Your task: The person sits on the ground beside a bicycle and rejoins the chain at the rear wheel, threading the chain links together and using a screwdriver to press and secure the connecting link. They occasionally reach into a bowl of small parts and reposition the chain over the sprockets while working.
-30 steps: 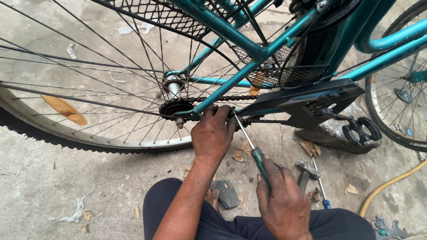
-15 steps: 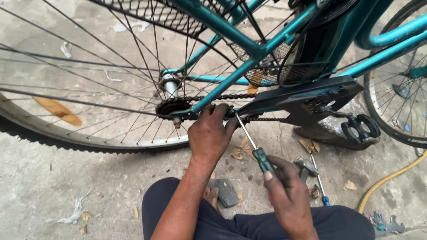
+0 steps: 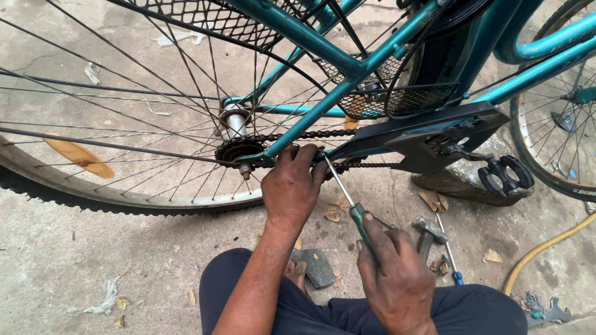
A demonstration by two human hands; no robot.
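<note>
A teal bicycle [image 3: 372,59] is seen from above, standing on a concrete floor [image 3: 81,260], with the rear wheel [image 3: 112,186] taking up the left half of the view. The left hand [image 3: 292,186] is pressed up against the chain [image 3: 298,134] right by the rear sprocket [image 3: 239,150] — fingers curled over the lower chain run and the frame stay there, so it's clenched on that spot rather than lying loose. The right hand [image 3: 397,276] is wrapped around the green handle of a screwdriver [image 3: 347,201], held firmly; the metal shaft is angled up and to the left, and its tip is set at the chain just beside the left fingertips. Whether the tip is actually wedged under a link can't be told from here.

The black chain guard [image 3: 428,133] is sitting to the right of both hands, with a black pedal [image 3: 506,175] hanging just past it. A mesh basket [image 3: 403,99] is mounted above the chain line. On the floor between the right hand and the pedal a small hammer [image 3: 428,232] is lying, with a second, blue-handled screwdriver [image 3: 448,254] just beside it. A yellow hose [image 3: 546,245] is curled along the right edge, near a second wheel [image 3: 559,124]. Dry leaves [image 3: 434,200] are scattered about, and dark trousers [image 3: 347,313] are visible at the bottom — the person is crouched low, right by the sprocket.
</note>
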